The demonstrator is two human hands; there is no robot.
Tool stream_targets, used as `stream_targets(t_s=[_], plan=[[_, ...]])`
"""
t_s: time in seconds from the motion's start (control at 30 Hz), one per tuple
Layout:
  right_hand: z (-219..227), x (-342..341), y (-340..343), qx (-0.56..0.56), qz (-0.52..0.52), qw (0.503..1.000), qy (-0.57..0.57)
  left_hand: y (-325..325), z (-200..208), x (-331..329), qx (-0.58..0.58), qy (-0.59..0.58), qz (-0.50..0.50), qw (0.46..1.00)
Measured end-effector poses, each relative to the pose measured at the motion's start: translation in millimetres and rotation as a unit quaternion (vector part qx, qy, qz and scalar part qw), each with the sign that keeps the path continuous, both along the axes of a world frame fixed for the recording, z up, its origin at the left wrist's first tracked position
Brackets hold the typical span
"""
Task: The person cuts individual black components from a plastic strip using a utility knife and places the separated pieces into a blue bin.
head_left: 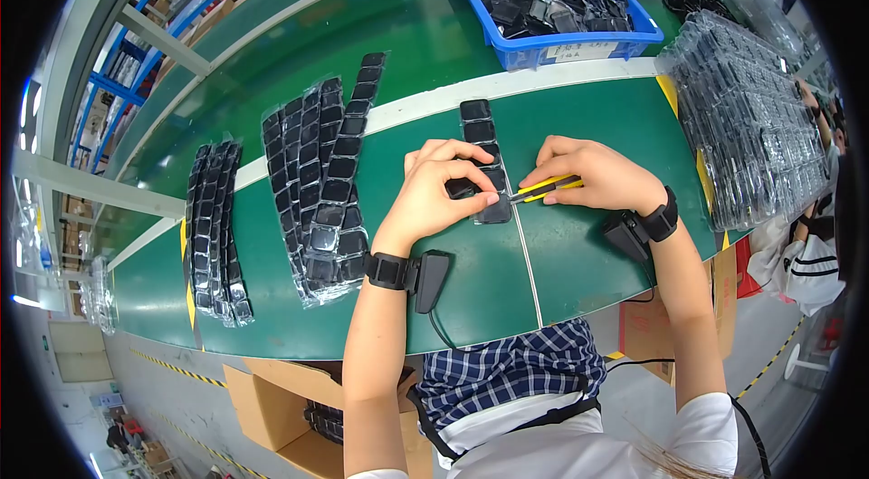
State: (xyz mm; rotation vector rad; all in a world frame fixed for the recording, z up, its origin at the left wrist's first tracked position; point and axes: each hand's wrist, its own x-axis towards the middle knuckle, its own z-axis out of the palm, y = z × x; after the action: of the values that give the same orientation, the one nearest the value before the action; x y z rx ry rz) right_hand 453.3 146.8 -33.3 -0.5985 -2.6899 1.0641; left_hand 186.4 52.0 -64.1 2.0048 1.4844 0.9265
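A strip of black, square, glossy pieces [477,110] lies on the green work surface in front of me. Over its lower part is my left hand [444,185], thumb and index finger closed round a small black piece [460,188] that they partly hide. To the right, my right hand [593,173] grips a slim yellow-and-black hand tool [552,187] with two arms. Its metal tip lies close to my left thumb, at the strip's right edge. Whether the tip touches a piece is too small to tell.
More strips of black squares [312,144] lie overlapping on the left, beside a further bundle [215,230]. Beyond the white rail stands a blue bin [579,52] heaped with black pieces. Stacked clear plastic trays [747,117] rise at right. An open carton [272,407] sits below the table.
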Motion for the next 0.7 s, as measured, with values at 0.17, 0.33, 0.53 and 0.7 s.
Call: stream_targets(t_s=[0.17,0.33,0.53,0.7], plan=[[1,-3,-3,0.003,-0.006,1.000,-0.007,1,-3,0,0.000,0.009,0.003,1.000],[0,-3,-1,0.047,0.017,0.999,-0.005,1,-5,0,0.000,0.013,0.004,1.000],[-6,-6,-2,0.103,0.014,0.994,-0.016,1,-5,1,0.000,0.023,0.006,1.000],[-17,-11,-2,0.128,0.022,0.991,0.041,2,-6,1,0.000,0.019,0.001,1.000]])
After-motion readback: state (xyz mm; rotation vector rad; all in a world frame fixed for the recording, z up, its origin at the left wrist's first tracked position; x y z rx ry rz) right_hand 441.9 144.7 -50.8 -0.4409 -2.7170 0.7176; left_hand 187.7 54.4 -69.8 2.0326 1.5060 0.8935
